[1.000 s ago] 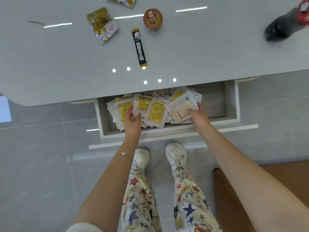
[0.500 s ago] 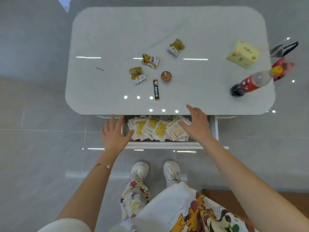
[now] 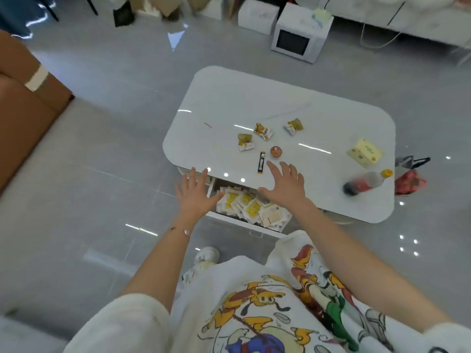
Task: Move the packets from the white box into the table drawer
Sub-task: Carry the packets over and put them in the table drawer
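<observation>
The white table's drawer point(image 3: 251, 226) stands pulled out below the tabletop, filled with several white and yellow packets point(image 3: 251, 206). My left hand point(image 3: 195, 194) hovers open, fingers spread, over the drawer's left end. My right hand point(image 3: 285, 186) hovers open above the packets and the table's front edge, holding nothing. I cannot pick out the white box among the boxes in view.
On the white table point(image 3: 254, 103) lie three snack packs point(image 3: 263, 131), a black stick sachet point(image 3: 261, 162), a small round cup point(image 3: 275, 151), a yellow box point(image 3: 364, 152) and a toppled cola bottle point(image 3: 364, 183). A brown sofa point(image 3: 23, 98) is at left; a microwave point(image 3: 300, 34) sits on the floor beyond.
Both hands have let go of the packets and risen out of the drawer, open. The view has pulled back and swung up, showing the whole table and the room.
</observation>
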A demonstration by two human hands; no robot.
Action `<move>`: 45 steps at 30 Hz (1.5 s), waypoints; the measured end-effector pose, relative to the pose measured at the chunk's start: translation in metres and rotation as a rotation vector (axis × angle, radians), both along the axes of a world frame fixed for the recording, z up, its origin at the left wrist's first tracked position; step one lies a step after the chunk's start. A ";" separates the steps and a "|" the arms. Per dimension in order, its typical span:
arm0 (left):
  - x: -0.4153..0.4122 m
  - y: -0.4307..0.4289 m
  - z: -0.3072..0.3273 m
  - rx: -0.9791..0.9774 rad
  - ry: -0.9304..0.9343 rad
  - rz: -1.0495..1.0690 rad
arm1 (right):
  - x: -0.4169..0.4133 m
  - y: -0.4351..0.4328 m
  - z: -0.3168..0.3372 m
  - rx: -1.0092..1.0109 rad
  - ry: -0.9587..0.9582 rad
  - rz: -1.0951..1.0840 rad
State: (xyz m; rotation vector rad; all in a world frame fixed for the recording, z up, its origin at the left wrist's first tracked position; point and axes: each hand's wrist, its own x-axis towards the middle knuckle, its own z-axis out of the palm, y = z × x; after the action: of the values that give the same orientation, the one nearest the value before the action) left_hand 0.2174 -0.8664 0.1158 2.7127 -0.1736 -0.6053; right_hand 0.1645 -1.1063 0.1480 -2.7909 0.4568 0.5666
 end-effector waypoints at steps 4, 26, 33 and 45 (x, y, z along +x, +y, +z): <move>-0.008 0.037 0.014 0.008 -0.035 0.070 | 0.014 0.045 0.016 -0.009 0.008 0.142; -0.049 0.477 0.076 0.112 -0.130 0.789 | 0.141 0.504 0.077 0.168 -0.136 0.703; -0.080 0.586 0.079 0.124 -0.158 1.025 | 0.163 0.652 0.084 0.162 -0.161 0.962; -0.083 0.740 0.057 0.135 -0.073 1.446 | 0.213 0.886 0.066 0.125 -0.072 1.375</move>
State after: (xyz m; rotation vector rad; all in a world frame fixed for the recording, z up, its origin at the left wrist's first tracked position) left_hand 0.1346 -0.1260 0.1726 2.1509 1.6524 -0.0397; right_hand 0.3779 -0.2204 0.2140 -2.5737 -1.5452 0.6404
